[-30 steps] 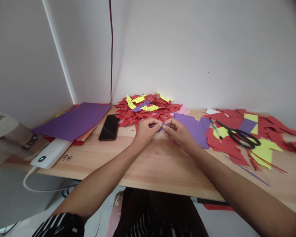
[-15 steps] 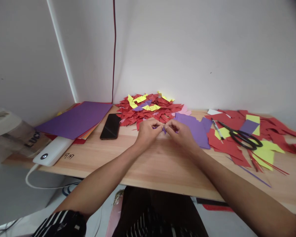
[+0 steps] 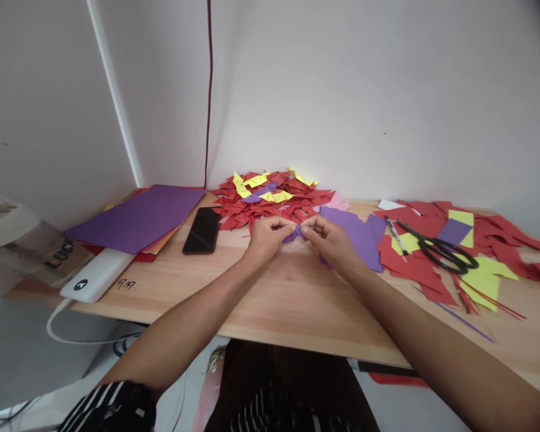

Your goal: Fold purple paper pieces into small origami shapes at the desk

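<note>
Between my two hands is a small folded purple paper (image 3: 292, 236), held just above the table in front of the pile. My left hand (image 3: 269, 237) pinches its left side with thumb and forefinger. On the other side my right hand (image 3: 326, 237) pinches it the same way, the fingertips of both hands close together. Fingers cover part of the paper, so its full shape is hidden. Behind the hands lies a heap of folded paper pieces (image 3: 270, 210), mostly red with some yellow and purple. Flat purple paper sheets (image 3: 360, 237) lie beside my right hand.
Black scissors (image 3: 450, 252) and a pen (image 3: 396, 235) rest on red and yellow paper scraps (image 3: 427, 279) at right. A phone (image 3: 201, 231), a white power bank (image 3: 96, 279) with a cable, a purple sheet stack (image 3: 137, 219) and a clear container (image 3: 31, 246) stand left.
More of the folded purple paper shows between my fingertips now. My fingers have shifted slightly on it, and both hands stay in nearly the same place.
</note>
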`<state>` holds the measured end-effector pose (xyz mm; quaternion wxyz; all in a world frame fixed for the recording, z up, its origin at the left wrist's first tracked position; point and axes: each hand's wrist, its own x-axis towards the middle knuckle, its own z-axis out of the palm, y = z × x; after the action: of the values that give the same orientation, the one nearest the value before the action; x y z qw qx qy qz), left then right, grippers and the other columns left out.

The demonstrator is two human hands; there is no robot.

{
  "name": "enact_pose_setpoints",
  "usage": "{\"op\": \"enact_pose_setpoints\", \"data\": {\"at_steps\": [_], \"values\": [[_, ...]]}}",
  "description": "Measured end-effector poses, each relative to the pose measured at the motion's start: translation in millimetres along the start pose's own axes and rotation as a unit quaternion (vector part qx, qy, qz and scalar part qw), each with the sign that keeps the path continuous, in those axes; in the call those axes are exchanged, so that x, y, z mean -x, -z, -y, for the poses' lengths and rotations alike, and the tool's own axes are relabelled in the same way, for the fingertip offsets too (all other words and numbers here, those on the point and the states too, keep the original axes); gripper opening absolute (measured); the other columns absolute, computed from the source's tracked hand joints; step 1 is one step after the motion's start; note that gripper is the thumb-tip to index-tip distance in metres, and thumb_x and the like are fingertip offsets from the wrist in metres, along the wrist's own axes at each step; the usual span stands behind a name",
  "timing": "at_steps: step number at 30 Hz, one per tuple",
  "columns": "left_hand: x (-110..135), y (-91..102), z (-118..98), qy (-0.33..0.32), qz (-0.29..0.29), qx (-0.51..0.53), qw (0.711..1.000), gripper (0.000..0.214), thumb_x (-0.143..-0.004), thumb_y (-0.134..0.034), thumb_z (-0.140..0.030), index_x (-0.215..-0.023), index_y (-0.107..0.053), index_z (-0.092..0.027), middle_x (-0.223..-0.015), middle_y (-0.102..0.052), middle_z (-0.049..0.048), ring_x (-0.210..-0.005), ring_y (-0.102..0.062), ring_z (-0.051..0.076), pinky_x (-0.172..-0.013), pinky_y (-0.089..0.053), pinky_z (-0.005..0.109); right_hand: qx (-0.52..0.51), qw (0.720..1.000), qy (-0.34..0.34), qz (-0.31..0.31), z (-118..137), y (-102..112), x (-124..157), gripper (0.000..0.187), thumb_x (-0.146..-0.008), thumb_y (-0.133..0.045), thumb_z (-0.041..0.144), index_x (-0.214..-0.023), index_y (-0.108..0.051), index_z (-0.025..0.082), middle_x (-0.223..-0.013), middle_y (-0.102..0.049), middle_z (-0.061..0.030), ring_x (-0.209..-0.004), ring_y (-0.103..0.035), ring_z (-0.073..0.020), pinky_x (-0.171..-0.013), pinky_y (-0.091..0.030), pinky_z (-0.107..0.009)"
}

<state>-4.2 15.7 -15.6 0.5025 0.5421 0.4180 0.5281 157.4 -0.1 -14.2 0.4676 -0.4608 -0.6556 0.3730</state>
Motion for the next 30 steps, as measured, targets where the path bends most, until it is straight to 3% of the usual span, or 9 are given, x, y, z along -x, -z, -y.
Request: {"op": "enact_pose_setpoints", "data": {"at_steps": [3, 6, 9, 12, 15, 18, 24, 30], "values": [[-1, 0.9, -2, -0.031, 0.009, -0.028, 0.999, 0.012, -0.07, -0.069, -0.025, -0.074, -0.073, -0.014, -0.077, -0.071, 0.0049, -0.07, -0.061, 0.014, -0.069, -0.047, 0.027, 0.004, 1.0, 0.015, -0.009, -4, 0, -1, 0.018, -0.083, -0.059, 0.038, -0.085, -0.058, 0.02, -0.074, -0.058, 0.0, -0.065, -0.052, -0.014, -0.064, -0.04, -0.028], [0, 3.2, -11, -0.105, -0.024, -0.103, 0.989, 0.01, -0.074, -0.064, -0.02, -0.075, -0.073, -0.016, -0.085, -0.071, 0.0057, -0.079, -0.063, 0.015, -0.074, -0.047, 0.027, 0.082, 0.994, 0.051, -0.054, -6, 4, 0, 0.013, -0.086, -0.057, 0.033, -0.087, -0.06, 0.02, -0.076, -0.061, -0.001, -0.068, -0.054, -0.0152, -0.066, -0.041, -0.029], [2, 5.2, -17, -0.137, -0.049, -0.155, 0.977, 0.013, -0.079, -0.06, -0.021, -0.071, -0.069, -0.016, -0.074, -0.068, 0.0029, -0.07, -0.06, 0.013, -0.069, -0.045, 0.025, 0.179, 0.974, 0.102, -0.096, -6, 9, 0, 0.012, -0.089, -0.055, 0.029, -0.088, -0.063, 0.021, -0.078, -0.064, -0.0023, -0.069, -0.054, -0.0162, -0.066, -0.041, -0.03], [2, 4.8, -14, -0.079, 0.026, -0.148, 0.985, 0.027, -0.085, -0.056, -0.031, -0.067, -0.066, -0.014, -0.063, -0.065, 0.0023, -0.06, -0.058, 0.012, -0.063, -0.045, 0.023, 0.242, 0.948, 0.17, -0.119, -8, 11, -1, 0.013, -0.09, -0.054, 0.028, -0.088, -0.065, 0.021, -0.083, -0.067, -0.0039, -0.072, -0.057, -0.018, -0.068, -0.043, -0.031], [1, 2.5, -7, 0.069, 0.114, -0.071, 0.989, 0.035, -0.087, -0.055, -0.04, -0.072, -0.067, -0.011, -0.069, -0.069, 0.0072, -0.06, -0.062, 0.012, -0.057, -0.047, 0.023, 0.285, 0.924, 0.234, -0.102, -11, 11, -2, 0.014, -0.091, -0.053, 0.027, -0.086, -0.065, 0.022, -0.084, -0.068, -0.0049, -0.079, -0.06, -0.0204, -0.073, -0.045, -0.034], [0, 1.3, -4, 0.153, 0.115, 0.014, 0.981, 0.03, -0.086, -0.06, -0.038, -0.08, -0.067, -0.01, -0.078, -0.071, 0.0104, -0.063, -0.065, 0.012, -0.057, -0.05, 0.022, 0.32, 0.904, 0.274, -0.074, -14, 10, -3, 0.015, -0.093, -0.052, 0.027, -0.085, -0.065, 0.023, -0.086, -0.068, -0.0063, -0.085, -0.061, -0.0228, -0.076, -0.046, -0.036], [1, 3.4, -9, 0.206, 0.129, 0.089, 0.966, 0.026, -0.09, -0.055, -0.025, -0.078, -0.068, -0.006, -0.073, -0.071, 0.0116, -0.06, -0.066, 0.012, -0.058, -0.051, 0.021, 0.343, 0.893, 0.286, -0.06, -14, 8, -2, 0.012, -0.092, -0.055, 0.024, -0.087, -0.066, 0.023, -0.089, -0.071, -0.007, -0.086, -0.064, -0.0234, -0.075, -0.047, -0.036], [-1, 6.0, -6, 0.208, 0.14, 0.091, 0.964, 0.028, -0.09, -0.057, -0.029, -0.078, -0.068, -0.006, -0.073, -0.072, 0.013, -0.058, -0.065, 0.012, -0.056, -0.052, 0.022, 0.34, 0.895, 0.285, -0.04, -13, 6, 0, 0.014, -0.093, -0.053, 0.022, -0.093, -0.067, 0.022, -0.09, -0.074, -0.0056, -0.081, -0.066, -0.0214, -0.075, -0.048, -0.035]]}}
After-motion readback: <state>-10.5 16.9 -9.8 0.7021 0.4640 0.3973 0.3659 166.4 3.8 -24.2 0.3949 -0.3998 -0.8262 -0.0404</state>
